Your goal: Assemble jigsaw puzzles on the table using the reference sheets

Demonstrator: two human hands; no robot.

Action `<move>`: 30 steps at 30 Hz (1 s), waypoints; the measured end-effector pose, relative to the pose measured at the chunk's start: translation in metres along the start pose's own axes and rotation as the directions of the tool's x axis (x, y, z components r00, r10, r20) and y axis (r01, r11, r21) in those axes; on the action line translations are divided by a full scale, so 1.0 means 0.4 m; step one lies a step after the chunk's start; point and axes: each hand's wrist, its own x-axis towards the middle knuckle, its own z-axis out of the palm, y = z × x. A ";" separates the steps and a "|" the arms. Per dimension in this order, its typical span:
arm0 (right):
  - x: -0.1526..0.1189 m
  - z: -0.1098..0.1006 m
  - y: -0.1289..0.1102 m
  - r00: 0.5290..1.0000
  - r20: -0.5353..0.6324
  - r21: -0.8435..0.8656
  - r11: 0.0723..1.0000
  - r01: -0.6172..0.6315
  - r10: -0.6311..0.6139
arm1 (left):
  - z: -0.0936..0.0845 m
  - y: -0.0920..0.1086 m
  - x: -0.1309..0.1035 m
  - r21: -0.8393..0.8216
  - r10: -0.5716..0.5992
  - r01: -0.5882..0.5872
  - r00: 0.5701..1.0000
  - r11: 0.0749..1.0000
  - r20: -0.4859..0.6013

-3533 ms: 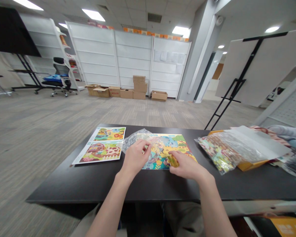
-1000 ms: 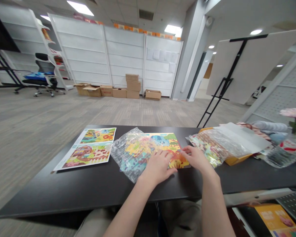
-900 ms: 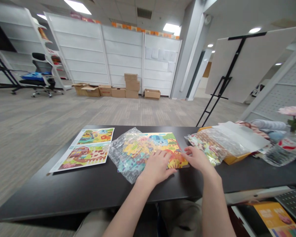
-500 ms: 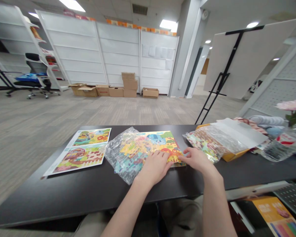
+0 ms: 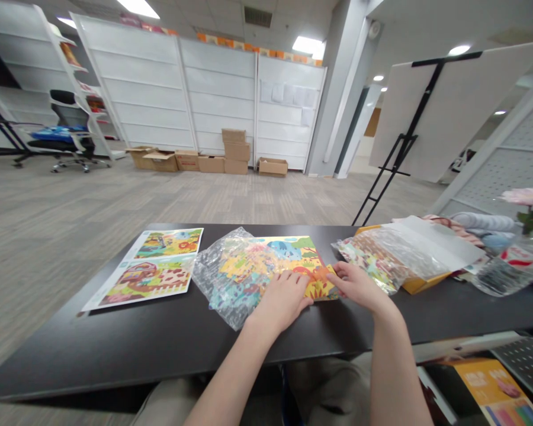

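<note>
A colourful card corner [image 5: 330, 275], freshly raised, is pinched in the nearly closed right hand [image 5: 357, 286] beside the picture board [image 5: 295, 251], pressed by the left hand's [image 5: 279, 300] flat, open fingers near the table's [image 5: 160, 349] far edge.

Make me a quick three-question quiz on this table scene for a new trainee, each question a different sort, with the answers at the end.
1. True or false: the printed sheet lies to the left of the clear plastic bag of puzzle pieces.

2. Multiple choice: what do the fingers of the left hand rest on?
A) The pink flower
B) The animal picture
C) The rolled cloths

3. Short answer: how many large colour pictures does the printed sheet show?

Key: 1 true; 2 B; 3 two.
</note>
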 end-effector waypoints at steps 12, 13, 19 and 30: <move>-0.017 -0.021 -0.024 0.991 0.132 0.198 0.979 -0.053 0.027 | 0.002 -0.004 -0.004 -0.167 -0.047 0.042 0.998 0.985 -0.028; -0.017 -0.023 -0.022 0.991 0.130 0.208 0.977 -0.036 0.009 | 0.004 -0.006 -0.005 -0.193 -0.058 0.050 0.998 0.980 -0.039; -0.012 -0.033 -0.017 0.999 0.021 0.239 0.970 -0.041 0.038 | 0.011 -0.015 -0.005 -0.301 -0.087 0.046 0.988 0.953 -0.124; 0.012 0.021 -0.073 0.993 -0.118 0.426 0.903 0.052 -0.001 | -0.037 -0.033 -0.004 -0.403 -0.238 0.111 0.929 0.909 -0.283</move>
